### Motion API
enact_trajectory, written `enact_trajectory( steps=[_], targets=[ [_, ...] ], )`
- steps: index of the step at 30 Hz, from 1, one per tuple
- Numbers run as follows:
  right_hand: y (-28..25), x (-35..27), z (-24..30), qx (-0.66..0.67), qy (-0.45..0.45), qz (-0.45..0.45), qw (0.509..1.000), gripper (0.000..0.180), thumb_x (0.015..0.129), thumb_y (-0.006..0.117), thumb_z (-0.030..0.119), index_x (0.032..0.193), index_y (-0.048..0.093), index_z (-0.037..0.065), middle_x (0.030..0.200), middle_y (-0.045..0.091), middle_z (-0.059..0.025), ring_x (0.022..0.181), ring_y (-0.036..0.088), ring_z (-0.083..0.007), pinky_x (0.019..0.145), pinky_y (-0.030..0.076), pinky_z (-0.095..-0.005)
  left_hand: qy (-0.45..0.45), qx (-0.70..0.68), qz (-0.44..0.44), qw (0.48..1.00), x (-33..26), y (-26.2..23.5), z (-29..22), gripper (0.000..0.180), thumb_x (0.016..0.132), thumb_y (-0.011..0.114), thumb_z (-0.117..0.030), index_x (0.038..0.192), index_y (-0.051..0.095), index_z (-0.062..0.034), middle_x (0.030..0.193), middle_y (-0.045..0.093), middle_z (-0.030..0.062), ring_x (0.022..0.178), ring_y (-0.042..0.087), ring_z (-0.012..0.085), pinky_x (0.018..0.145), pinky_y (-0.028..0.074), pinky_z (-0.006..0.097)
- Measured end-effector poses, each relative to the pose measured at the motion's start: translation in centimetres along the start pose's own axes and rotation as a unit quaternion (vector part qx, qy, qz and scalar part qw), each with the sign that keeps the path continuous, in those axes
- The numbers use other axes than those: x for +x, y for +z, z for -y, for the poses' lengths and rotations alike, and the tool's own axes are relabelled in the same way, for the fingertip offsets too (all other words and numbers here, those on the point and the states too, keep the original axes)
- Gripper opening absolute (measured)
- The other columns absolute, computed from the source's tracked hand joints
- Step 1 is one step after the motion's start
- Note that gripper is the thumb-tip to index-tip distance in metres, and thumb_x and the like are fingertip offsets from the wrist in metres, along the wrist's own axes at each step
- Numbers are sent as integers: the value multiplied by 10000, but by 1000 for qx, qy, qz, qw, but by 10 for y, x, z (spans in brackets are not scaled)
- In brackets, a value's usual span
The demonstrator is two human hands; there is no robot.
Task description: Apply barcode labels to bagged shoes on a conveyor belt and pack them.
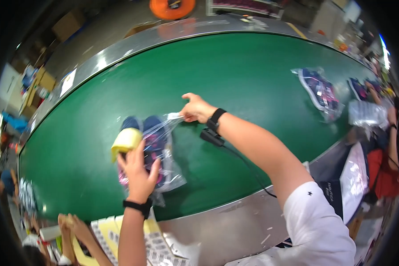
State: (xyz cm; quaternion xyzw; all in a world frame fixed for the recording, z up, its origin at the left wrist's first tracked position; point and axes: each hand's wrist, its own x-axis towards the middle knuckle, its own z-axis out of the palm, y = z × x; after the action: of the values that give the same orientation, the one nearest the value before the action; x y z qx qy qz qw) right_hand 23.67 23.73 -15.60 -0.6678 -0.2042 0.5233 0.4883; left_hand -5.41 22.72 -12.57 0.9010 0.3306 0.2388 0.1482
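Observation:
A pair of dark blue sneakers [155, 135] with pink details lies in a clear plastic bag [175, 175] on the green surface. My left hand [139, 173] rests over the shoes with its fingers and thumb spread. At its fingertips is a curled yellow sheet [127, 139]; I cannot tell whether the fingers touch it or hold it. My right hand [196, 109] pinches the bag's upper right corner and stretches the film taut, its index finger pointing away. A small white piece [174, 116] shows on the film beside those fingers.
The green conveyor belt [235, 80] has a metal edge [208, 232]. Another bagged sneaker pair [319, 93] lies right, near more shoes and a person's arms [392, 115]. Yellow sticker sheets [153, 241] lie at the near edge, beside another person's hands [73, 226]. A cable [241, 160] trails from my right wrist.

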Motion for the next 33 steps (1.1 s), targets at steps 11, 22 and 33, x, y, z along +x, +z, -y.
enact_trajectory(
  steps=[11, 22, 33],
  targets=[
    [-390, -116, 27, -698, 27, -478, 532, 202, 804, 608, 175, 917, 729, 58, 990, 699, -206, 965, 677, -352, 817, 544, -448, 38, 43, -25, 998, 24, -9, 33, 591, 844, 597, -189, 1391, 442, -25, 1329, 507, 208, 1271, 440, 394, 1149, 110, 595],
    [-424, -146, -36, -674, -69, -370, 636, 206, 761, 650, 82, 965, 672, 74, 986, 667, -209, 949, 657, -382, 820, 523, -484, 29, 91, -56, 994, 23, -3, 35, 587, 879, 585, -231, 1414, 426, -48, 1258, 542, 183, 1224, 477, 377, 1127, 131, 627],
    [-40, -247, 8, -226, -407, -48, 884, 312, 832, 698, 191, 1070, 640, -3, 910, 689, -150, 826, 659, -281, 743, 515, -372, -116, -395, -120, 903, -28, -74, -110, 259, 934, 579, -45, 1168, 640, 49, 1049, 670, 72, 864, 602, 116, 771, 472, 242]
  ],
)
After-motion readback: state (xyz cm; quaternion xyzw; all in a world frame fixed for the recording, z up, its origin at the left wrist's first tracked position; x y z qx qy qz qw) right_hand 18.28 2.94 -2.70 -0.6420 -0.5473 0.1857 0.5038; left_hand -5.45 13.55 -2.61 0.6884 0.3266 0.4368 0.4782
